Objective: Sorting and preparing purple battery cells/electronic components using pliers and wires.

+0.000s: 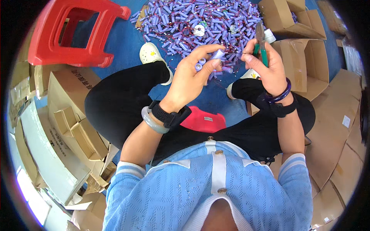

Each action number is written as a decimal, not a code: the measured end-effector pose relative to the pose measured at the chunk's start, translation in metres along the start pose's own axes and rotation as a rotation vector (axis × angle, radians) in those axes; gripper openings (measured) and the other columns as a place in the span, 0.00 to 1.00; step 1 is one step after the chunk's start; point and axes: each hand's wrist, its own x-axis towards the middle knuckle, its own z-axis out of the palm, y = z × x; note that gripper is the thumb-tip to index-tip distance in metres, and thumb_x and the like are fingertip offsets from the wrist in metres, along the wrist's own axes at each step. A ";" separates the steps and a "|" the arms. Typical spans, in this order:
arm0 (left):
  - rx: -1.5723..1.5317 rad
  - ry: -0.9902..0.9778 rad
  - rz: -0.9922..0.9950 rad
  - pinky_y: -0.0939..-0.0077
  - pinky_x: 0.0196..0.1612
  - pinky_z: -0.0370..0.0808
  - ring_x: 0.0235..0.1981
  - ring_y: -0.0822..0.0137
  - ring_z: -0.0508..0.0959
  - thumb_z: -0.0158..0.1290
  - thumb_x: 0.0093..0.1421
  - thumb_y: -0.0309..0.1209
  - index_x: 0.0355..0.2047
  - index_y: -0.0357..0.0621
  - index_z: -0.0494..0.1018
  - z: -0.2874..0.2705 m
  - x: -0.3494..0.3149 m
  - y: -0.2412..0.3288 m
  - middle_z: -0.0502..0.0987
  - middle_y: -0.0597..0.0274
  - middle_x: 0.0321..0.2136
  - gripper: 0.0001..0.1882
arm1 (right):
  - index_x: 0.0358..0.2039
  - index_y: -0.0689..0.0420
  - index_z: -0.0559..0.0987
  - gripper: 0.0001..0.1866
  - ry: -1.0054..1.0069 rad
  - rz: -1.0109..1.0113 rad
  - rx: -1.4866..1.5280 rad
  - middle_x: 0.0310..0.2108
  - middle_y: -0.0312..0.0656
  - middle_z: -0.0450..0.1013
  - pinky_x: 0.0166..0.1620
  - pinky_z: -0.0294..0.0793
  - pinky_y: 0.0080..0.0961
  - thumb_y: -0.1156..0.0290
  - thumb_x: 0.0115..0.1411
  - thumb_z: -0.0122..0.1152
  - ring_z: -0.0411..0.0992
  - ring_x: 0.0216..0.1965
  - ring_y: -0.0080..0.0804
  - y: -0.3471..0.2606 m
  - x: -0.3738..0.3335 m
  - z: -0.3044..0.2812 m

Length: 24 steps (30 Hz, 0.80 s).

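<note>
From my end, the step in hand looks like sorting out the leads on a few purple cylindrical battery cells (218, 54). They sit in the left hand (190, 75), which is curled, thumb and fingers pinching one cell while the ends of others show against the fingers. Just to its right, I have the right hand (273, 69) half closed around a pair of green-handled pliers (260, 38), their nose pointing away from me; its thumb and forefinger seem to pinch a thin dark wire (243, 53), though I cannot tell where that wire ends. Beyond both hands spreads the heap of wired cells (200, 19), and right of the right hand stands an open cardboard box (298, 67). I judge the next move calls for steady left fingers, with the right thumb and forefinger guiding the wire without tugging it.
</note>
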 end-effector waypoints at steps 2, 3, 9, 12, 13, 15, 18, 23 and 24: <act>-0.040 -0.072 -0.049 0.87 0.20 0.64 0.18 0.82 0.66 0.48 0.61 0.28 0.49 0.46 0.70 0.000 0.000 0.004 0.73 0.68 0.26 0.15 | 0.37 0.59 0.71 0.08 -0.004 -0.045 -0.030 0.29 0.31 0.67 0.37 0.66 0.15 0.76 0.56 0.56 0.65 0.31 0.16 0.000 0.001 -0.006; -0.085 -0.132 -0.097 0.88 0.20 0.63 0.18 0.83 0.66 0.48 0.61 0.29 0.49 0.47 0.70 0.000 0.001 0.005 0.73 0.68 0.26 0.15 | 0.37 0.59 0.72 0.08 -0.019 -0.090 -0.065 0.29 0.31 0.67 0.37 0.66 0.16 0.76 0.56 0.56 0.65 0.32 0.16 0.000 0.001 -0.009; -0.069 -0.251 -0.176 0.90 0.19 0.59 0.17 0.83 0.64 0.50 0.61 0.31 0.46 0.46 0.71 0.004 0.004 0.002 0.73 0.69 0.25 0.12 | 0.37 0.59 0.72 0.08 0.005 -0.198 -0.114 0.31 0.31 0.68 0.40 0.67 0.18 0.78 0.56 0.56 0.66 0.34 0.17 0.002 0.001 -0.006; -0.089 -0.239 -0.228 0.90 0.18 0.58 0.17 0.83 0.63 0.49 0.62 0.33 0.46 0.44 0.71 0.004 0.004 0.002 0.73 0.68 0.25 0.13 | 0.38 0.60 0.72 0.10 0.042 -0.185 -0.133 0.31 0.35 0.69 0.39 0.69 0.20 0.77 0.55 0.58 0.68 0.35 0.22 0.001 0.000 0.000; -0.140 -0.207 -0.276 0.90 0.18 0.57 0.16 0.83 0.63 0.48 0.63 0.34 0.46 0.43 0.71 0.003 0.004 0.003 0.73 0.68 0.25 0.13 | 0.38 0.60 0.72 0.10 0.040 -0.191 -0.133 0.31 0.35 0.69 0.39 0.69 0.20 0.77 0.55 0.58 0.68 0.35 0.22 0.002 -0.001 0.000; -0.214 -0.117 -0.287 0.90 0.17 0.57 0.16 0.82 0.64 0.47 0.64 0.36 0.46 0.42 0.71 0.002 0.004 0.004 0.73 0.67 0.25 0.14 | 0.39 0.62 0.72 0.13 0.191 -0.400 -0.524 0.30 0.41 0.69 0.38 0.69 0.22 0.77 0.52 0.59 0.70 0.32 0.31 0.001 0.003 -0.003; -0.327 0.016 -0.294 0.89 0.16 0.57 0.15 0.81 0.64 0.44 0.65 0.38 0.47 0.39 0.70 -0.001 0.004 0.002 0.74 0.66 0.27 0.17 | 0.37 0.60 0.73 0.13 0.046 -0.365 -0.632 0.27 0.45 0.69 0.33 0.70 0.27 0.74 0.49 0.61 0.71 0.28 0.39 -0.011 -0.006 0.000; -0.395 0.080 -0.306 0.89 0.16 0.58 0.16 0.80 0.67 0.46 0.64 0.36 0.49 0.40 0.69 -0.006 0.001 0.002 0.74 0.65 0.30 0.17 | 0.35 0.58 0.74 0.13 -0.244 -0.246 -0.645 0.27 0.44 0.70 0.31 0.70 0.29 0.73 0.47 0.63 0.72 0.27 0.39 -0.007 -0.011 0.003; -0.399 0.108 -0.285 0.90 0.16 0.59 0.16 0.80 0.68 0.47 0.64 0.34 0.49 0.41 0.68 -0.004 0.000 0.003 0.75 0.65 0.30 0.16 | 0.35 0.59 0.74 0.13 -0.250 -0.212 -0.607 0.27 0.44 0.70 0.31 0.71 0.29 0.73 0.47 0.63 0.72 0.27 0.39 -0.006 -0.011 0.005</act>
